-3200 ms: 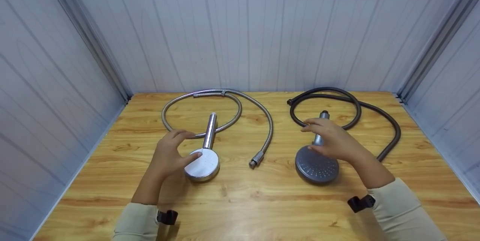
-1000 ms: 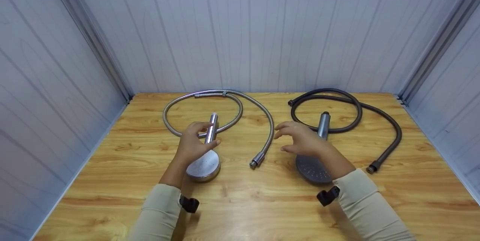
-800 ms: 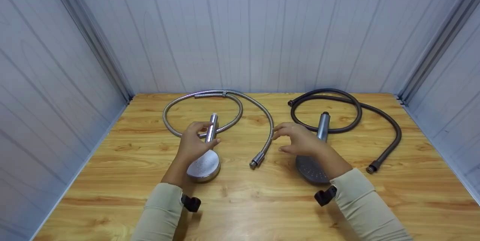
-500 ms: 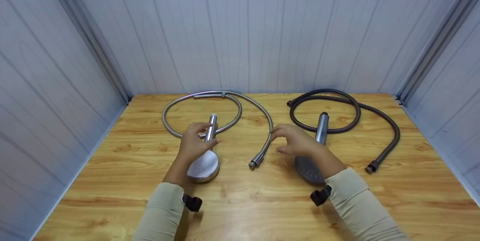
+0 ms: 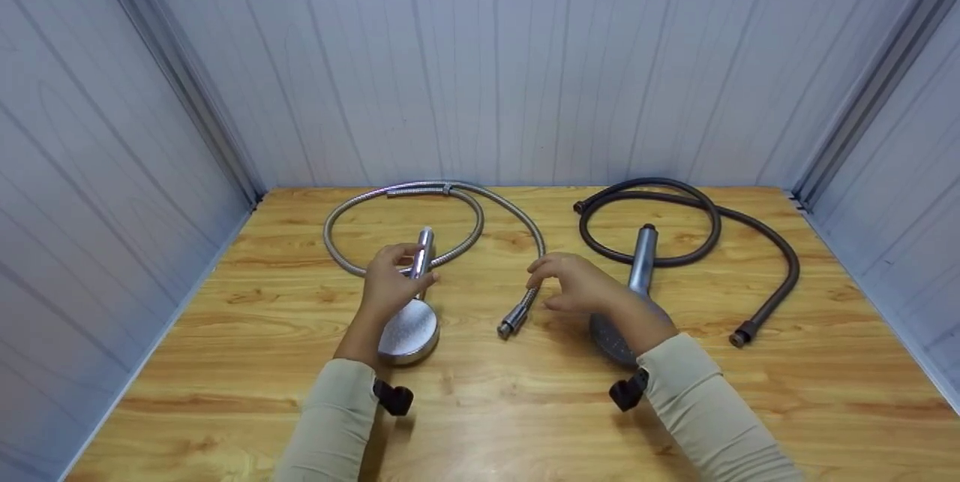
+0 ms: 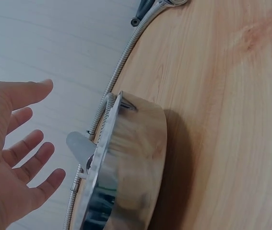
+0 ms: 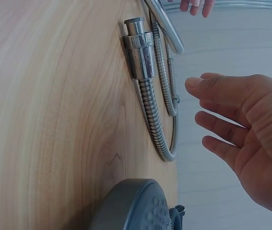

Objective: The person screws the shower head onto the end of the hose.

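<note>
White panels [image 5: 495, 61]: while they stand behind the chrome shower head [image 5: 411, 328] and to both sides of it, they hold none of my parts.
Surface [image 5: 480, 414]: wood-grained, it carries the chrome shower head and the other parts.
Chrome hose [image 7: 152, 115]: loops behind the chrome shower head's disc, passes under its handle, and comes back toward me on its right.
Dark hose [image 5: 794, 264]: well right of the chrome shower head, looped at the back.
Dark shower head [image 5: 642, 272]: right of the chrome shower head and apart from it, spray face up, partly hidden by my arm.
Chrome shower head: flat, spray face up, handle pointing away from me.
Right grip [image 5: 581, 287]: raised, right of the chrome shower head, near the chrome hose; fingers and thumb apart, nothing held.
Left grip [image 5: 386, 287]: at the chrome shower head's handle, fingers and thumb apart; I judge it is not touching.
Chrome fitting [image 5: 512, 320]: right of the chrome shower head, loose.
Dark fitting [image 5: 742, 334]: far right of the chrome shower head, also loose.
Progress: by my judgement barely begun; all four parts lie separate, nothing is lifted, and any handling is left to do.
</note>
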`<state>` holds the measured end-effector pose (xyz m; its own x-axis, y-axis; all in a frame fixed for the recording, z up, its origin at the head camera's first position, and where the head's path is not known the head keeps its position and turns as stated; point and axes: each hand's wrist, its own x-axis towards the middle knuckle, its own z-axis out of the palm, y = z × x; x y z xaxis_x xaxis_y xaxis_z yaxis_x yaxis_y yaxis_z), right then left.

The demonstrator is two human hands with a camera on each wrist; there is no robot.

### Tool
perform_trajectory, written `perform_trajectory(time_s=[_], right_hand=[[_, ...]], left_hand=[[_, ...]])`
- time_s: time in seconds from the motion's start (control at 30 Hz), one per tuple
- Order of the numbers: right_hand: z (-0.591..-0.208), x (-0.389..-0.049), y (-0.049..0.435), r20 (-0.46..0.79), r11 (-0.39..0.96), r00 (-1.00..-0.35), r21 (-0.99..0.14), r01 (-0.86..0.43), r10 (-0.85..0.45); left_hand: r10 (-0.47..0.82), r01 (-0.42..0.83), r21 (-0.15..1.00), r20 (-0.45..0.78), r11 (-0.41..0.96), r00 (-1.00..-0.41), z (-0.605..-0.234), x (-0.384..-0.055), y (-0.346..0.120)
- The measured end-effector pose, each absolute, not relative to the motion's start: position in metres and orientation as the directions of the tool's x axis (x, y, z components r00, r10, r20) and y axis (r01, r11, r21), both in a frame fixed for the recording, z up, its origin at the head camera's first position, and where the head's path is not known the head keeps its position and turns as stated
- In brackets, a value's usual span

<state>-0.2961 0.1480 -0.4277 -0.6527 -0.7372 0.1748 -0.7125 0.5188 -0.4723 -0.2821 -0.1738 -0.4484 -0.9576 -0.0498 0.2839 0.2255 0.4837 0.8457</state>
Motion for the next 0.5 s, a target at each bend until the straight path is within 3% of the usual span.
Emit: perform_trajectory(time_s=[0.5], right_hand=[[-0.438, -0.3027, 0.1403, 0.17, 0.504, -0.644, -0.488, -0.713, -0.746]], left_hand=[[-0.128, 0.142, 0.897, 0.213, 0.419, -0.968, -0.4515, -0.2906, -0.1707]])
